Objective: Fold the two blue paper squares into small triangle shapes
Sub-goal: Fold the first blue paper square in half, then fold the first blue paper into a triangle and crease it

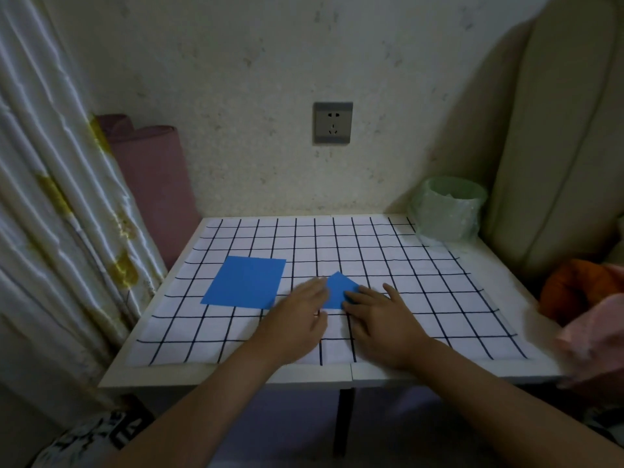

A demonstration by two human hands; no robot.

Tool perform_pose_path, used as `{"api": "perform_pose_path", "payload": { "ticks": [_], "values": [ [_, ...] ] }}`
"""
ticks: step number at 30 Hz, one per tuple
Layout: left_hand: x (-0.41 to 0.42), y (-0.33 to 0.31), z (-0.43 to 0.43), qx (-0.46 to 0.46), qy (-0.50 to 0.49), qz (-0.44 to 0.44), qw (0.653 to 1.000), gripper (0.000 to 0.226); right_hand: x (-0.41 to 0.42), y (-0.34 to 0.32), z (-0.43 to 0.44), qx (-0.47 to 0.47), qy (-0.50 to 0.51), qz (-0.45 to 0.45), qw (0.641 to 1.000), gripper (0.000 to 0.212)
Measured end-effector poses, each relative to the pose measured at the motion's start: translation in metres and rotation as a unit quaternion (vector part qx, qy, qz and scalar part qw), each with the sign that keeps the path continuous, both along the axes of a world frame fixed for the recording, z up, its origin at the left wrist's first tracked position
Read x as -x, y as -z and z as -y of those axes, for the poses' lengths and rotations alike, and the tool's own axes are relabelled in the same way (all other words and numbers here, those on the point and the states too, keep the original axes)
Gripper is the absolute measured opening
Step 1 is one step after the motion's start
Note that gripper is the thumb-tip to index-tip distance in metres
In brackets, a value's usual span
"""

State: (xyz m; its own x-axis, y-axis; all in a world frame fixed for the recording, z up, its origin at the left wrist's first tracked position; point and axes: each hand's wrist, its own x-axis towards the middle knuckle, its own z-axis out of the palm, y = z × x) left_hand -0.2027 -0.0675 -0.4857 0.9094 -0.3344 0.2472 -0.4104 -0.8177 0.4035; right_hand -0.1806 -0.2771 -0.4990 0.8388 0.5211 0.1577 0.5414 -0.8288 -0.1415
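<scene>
The grid-covered tabletop (439, 298) fills mid-frame. An unfolded blue square (244, 282) lies flat left of centre, likely next. At centre, the left grip (297, 315) and right grip (381, 319), both flat with fingers straight, press the partly folded blue paper (337, 288) between them, probably to sharpen its crease.

Flat square (244, 282) lies left of folded paper (339, 288), seemingly apart.

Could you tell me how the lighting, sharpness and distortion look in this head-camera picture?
Head view: dim, even light, no glare; the wide lens bows the curtain and table edge; the flat blue square is crisp; the left hand and right hand look slightly soft.
</scene>
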Motion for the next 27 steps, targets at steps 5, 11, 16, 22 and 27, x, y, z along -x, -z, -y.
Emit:
{"api": "perform_pose_path", "payload": {
  "ticks": [5,11,16,22,27],
  "values": [
    [0.002,0.019,0.016,-0.073,0.048,-0.099,0.991,0.07,0.0,0.001,0.004,0.016,-0.006,-0.012,1.0,0.049],
    [0.001,0.017,0.017,-0.099,0.029,-0.065,0.993,0.071,0.004,-0.002,0.018,0.057,0.023,0.017,0.998,0.046],
    [-0.002,0.009,0.027,-0.136,0.015,-0.073,0.988,0.067,0.011,-0.007,0.037,0.068,0.085,0.035,0.993,0.049],
    [-0.005,0.002,0.04,-0.208,0.011,-0.057,0.977,0.066,0.019,-0.008,0.048,0.076,0.133,0.023,0.988,0.043],
    [-0.007,0.001,0.043,-0.205,0.009,-0.065,0.977,0.066,0.018,-0.011,0.05,0.067,0.155,0.026,0.985,0.04]
  ]
}}
